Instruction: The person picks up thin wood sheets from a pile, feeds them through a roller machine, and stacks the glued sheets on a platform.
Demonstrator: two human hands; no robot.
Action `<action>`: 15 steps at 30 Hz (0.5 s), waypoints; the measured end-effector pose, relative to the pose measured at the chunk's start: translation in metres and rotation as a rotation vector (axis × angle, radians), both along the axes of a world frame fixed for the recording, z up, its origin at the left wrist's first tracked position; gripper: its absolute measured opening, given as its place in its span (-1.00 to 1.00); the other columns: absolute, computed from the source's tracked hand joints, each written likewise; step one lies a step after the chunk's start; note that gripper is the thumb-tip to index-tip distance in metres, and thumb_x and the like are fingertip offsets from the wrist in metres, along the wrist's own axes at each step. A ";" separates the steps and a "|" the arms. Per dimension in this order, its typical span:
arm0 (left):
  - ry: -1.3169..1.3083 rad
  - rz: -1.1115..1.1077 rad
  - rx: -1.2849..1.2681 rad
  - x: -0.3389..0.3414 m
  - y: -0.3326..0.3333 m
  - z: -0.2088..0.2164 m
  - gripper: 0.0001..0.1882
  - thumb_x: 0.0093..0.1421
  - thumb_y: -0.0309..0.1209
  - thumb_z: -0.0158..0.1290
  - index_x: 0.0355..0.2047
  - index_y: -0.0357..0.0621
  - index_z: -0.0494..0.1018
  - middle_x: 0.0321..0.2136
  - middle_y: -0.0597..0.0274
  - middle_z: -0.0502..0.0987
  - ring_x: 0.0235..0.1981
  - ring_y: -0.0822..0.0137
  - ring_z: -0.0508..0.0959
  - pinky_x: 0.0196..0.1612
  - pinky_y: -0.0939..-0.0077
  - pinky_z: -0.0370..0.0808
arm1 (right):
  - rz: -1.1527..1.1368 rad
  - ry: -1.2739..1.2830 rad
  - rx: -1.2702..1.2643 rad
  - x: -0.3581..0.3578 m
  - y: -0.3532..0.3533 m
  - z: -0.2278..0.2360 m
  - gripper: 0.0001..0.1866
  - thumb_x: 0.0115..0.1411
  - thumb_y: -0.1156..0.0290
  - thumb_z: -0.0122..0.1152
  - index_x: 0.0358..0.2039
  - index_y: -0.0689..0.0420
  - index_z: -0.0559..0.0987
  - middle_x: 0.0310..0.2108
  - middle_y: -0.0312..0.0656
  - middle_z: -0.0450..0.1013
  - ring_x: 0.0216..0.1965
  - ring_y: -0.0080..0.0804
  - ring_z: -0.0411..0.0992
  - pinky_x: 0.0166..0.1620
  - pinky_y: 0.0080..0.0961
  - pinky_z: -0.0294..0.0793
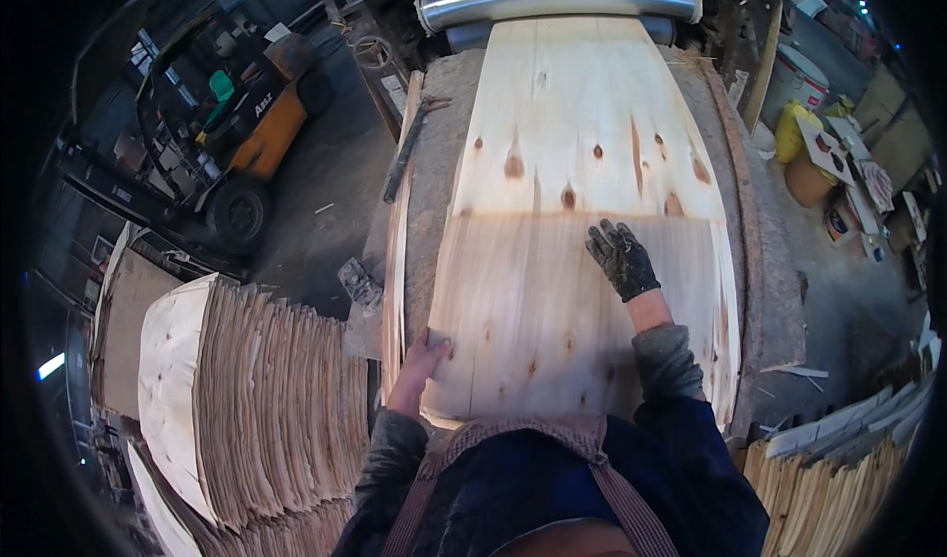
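Note:
A pale wood veneer sheet [523, 300] lies in front of me, its far edge meeting a second, knotty veneer sheet [552, 103] along a brownish seam. That farther sheet reaches up to the metal roller [562, 0]. At the near sheet's left edge is my bare left hand [424, 358], closed on the edge with its thumb on top; its other fingers are partly hidden. My right hand [621, 261], in a dark, dirty glove, lies on the sheet just short of the seam, right of the middle. Its fingers are stretched out and hold nothing.
Left of me stands a tall stack of veneer sheets [281, 399]; another stack [838, 488] is at lower right. An orange forklift [266, 133] is parked at far left. A dark stick [406, 152] lies on the crusted table [449, 113]. Buckets and clutter [814, 167] stand right.

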State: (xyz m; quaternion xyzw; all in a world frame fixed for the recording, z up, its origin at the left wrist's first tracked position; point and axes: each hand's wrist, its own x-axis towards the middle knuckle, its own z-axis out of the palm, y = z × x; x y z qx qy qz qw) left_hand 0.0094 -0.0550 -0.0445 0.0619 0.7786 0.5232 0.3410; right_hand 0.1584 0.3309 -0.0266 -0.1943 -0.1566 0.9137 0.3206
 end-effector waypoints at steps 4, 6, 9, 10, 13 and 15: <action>-0.126 0.058 0.228 -0.016 -0.002 0.002 -0.53 0.05 -0.53 0.05 -0.01 -0.31 0.23 -0.30 0.11 0.50 -0.30 0.33 0.51 -0.20 0.49 0.45 | 0.377 0.181 0.221 0.034 -0.031 -0.046 -0.59 0.28 0.37 -0.20 0.12 0.16 0.17 0.13 0.07 0.17 0.10 0.04 0.21 0.13 -0.06 0.22; -0.141 0.152 0.279 -0.015 0.000 0.017 -0.60 0.03 -0.60 0.04 -0.09 -0.29 0.27 -0.32 0.11 0.49 -0.31 0.31 0.51 -0.20 0.46 0.46 | 0.534 0.112 0.141 0.070 -0.063 -0.051 -0.61 0.27 0.35 -0.16 0.09 0.18 0.22 0.12 0.07 0.19 0.10 0.03 0.22 0.12 -0.07 0.25; -0.112 0.274 0.311 -0.021 -0.002 0.032 -0.68 -0.04 -0.68 0.06 -0.24 -0.25 0.29 -0.35 0.15 0.46 -0.32 0.30 0.49 -0.19 0.41 0.47 | 0.627 -0.082 0.096 0.119 -0.122 -0.009 -0.61 0.24 0.36 -0.09 0.06 0.21 0.27 0.04 0.08 0.28 0.06 -0.01 0.28 0.09 -0.10 0.29; -0.115 0.244 0.325 -0.025 -0.005 0.039 -0.68 -0.03 -0.67 0.06 -0.23 -0.25 0.29 -0.35 0.15 0.46 -0.31 0.31 0.49 -0.19 0.42 0.48 | 0.687 -0.131 0.103 0.137 -0.135 0.014 -0.61 0.24 0.36 -0.08 0.06 0.21 0.28 0.01 0.08 0.31 0.04 -0.01 0.30 0.09 -0.13 0.30; -0.152 0.131 0.398 -0.034 -0.012 0.074 -0.68 -0.01 -0.66 0.04 -0.20 -0.23 0.31 -0.34 0.15 0.46 -0.32 0.32 0.50 -0.21 0.44 0.49 | 0.671 -0.141 0.105 0.183 -0.164 0.029 -0.58 0.25 0.33 -0.09 0.06 0.27 0.26 0.02 0.06 0.31 0.02 -0.09 0.33 0.10 -0.29 0.30; -0.125 0.118 0.454 -0.023 -0.007 0.110 -0.69 0.00 -0.66 0.02 -0.19 -0.24 0.31 -0.34 0.14 0.48 -0.33 0.32 0.51 -0.22 0.44 0.50 | 0.608 -0.223 0.233 0.205 -0.178 0.037 -0.61 0.26 0.31 -0.10 0.01 0.29 0.32 -0.02 0.04 0.35 0.00 -0.14 0.35 0.08 -0.32 0.32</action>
